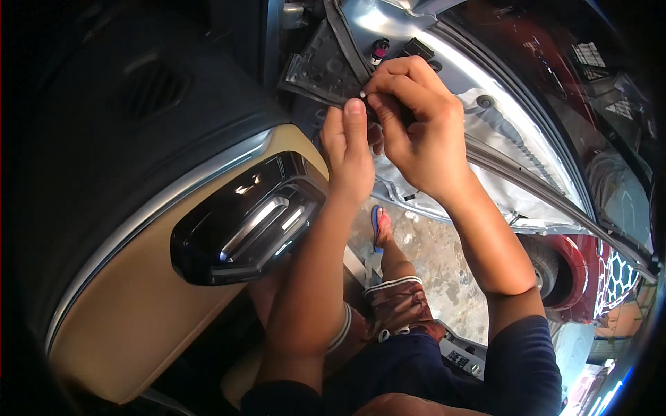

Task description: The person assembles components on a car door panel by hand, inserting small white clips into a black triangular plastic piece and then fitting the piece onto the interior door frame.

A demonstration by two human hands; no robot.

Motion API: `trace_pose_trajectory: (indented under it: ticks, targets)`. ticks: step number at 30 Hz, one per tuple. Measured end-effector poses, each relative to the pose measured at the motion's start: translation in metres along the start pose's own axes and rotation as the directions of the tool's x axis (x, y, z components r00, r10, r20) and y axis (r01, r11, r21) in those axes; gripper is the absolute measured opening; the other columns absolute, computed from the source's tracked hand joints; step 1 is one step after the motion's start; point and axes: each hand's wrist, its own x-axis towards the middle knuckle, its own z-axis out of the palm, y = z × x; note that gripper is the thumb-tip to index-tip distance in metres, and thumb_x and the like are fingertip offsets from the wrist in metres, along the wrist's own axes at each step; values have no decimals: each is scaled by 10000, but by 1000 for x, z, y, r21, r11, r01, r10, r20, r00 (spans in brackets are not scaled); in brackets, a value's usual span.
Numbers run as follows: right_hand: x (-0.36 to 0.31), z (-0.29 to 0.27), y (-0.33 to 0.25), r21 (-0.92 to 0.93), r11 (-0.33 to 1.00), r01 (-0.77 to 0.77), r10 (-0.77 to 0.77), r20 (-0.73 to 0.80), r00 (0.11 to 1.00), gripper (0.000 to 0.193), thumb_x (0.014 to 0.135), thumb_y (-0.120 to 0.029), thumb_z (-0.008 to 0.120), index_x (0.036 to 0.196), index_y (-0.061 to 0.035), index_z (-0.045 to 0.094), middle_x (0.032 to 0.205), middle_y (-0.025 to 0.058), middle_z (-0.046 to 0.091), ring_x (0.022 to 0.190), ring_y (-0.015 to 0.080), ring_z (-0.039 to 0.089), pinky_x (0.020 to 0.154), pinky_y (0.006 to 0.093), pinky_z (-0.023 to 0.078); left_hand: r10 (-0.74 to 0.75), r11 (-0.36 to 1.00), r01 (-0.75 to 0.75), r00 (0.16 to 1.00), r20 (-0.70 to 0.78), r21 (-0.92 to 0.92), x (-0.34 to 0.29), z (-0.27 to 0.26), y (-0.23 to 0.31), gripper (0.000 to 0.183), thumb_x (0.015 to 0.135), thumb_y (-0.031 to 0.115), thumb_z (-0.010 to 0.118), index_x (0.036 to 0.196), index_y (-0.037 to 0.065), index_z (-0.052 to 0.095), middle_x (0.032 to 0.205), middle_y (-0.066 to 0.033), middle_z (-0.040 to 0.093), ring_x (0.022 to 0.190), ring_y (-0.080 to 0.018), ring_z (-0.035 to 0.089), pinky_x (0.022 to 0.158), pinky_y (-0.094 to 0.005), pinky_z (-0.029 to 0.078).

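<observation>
Both my hands meet at the corner of a stripped car door. My right hand pinches with thumb and fingers at the lower end of a black rubber strip. A tiny white piece shows at its fingertips; I cannot make out its kind. Close beside it, my left hand is closed, thumb pointing up and fingers curled; what it holds is hidden. A dark triangular panel lies just beyond the fingertips. Behind my right hand, the door's bare metal carries silvery sheeting.
A small black-and-pink bottle and a black box-shaped thing sit beyond my right hand. To the left is the dashboard with a tan panel and glossy black trim. My sandalled foot rests on the concrete floor.
</observation>
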Motion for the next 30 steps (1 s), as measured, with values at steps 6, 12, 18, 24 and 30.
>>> trace_pose_trajectory:
  ticks: [6, 12, 18, 24, 30]
  targets:
    - [2, 0, -13, -156, 979, 131, -133, -5, 991, 147, 826, 60, 703, 946, -23, 722, 1047, 134, 630, 846, 292, 699, 750, 361, 567, 95, 995, -95, 993, 69, -8, 7, -5, 1, 258, 1119, 271, 446, 1105, 47, 575, 975, -22, 613, 882, -77, 595, 757, -247, 484]
    - [-4, -13, -13, 109, 980, -164, 169, -40, 985, 283, 855, 13, 712, 1131, 27, 650, 1001, 182, 707, 788, 266, 741, 679, 342, 561, 39, 984, -37, 999, 8, -176, -4, 6, 22, 224, 1080, 277, 486, 1115, 65, 552, 860, -8, 590, 684, -76, 498, 616, -240, 406]
    - [-1, -13, -15, -30, 952, -305, 306, 100, 947, 291, 844, -24, 720, 1125, 22, 664, 934, 177, 740, 645, 225, 708, 559, 334, 511, 43, 968, -48, 999, -24, -248, -4, 8, 19, 194, 1068, 250, 454, 1124, 89, 547, 910, -21, 621, 700, -75, 505, 626, -242, 398]
    - [-6, -6, -10, 77, 970, -232, 235, -33, 972, 261, 829, -22, 745, 1079, 3, 676, 970, 162, 737, 680, 236, 709, 577, 332, 513, 29, 966, -53, 995, -99, -254, 2, 7, 16, 303, 1094, 369, 466, 1129, 92, 583, 914, 7, 619, 692, -52, 484, 612, -217, 368]
    - [-39, -21, -20, -324, 912, 251, -300, -110, 947, 272, 753, 45, 766, 1006, -24, 694, 1036, 128, 706, 885, 285, 686, 735, 360, 523, -47, 928, -26, 981, -186, -372, -10, 13, 9, 444, 1074, 511, 492, 1109, 80, 593, 967, -11, 619, 843, -97, 524, 770, -274, 424]
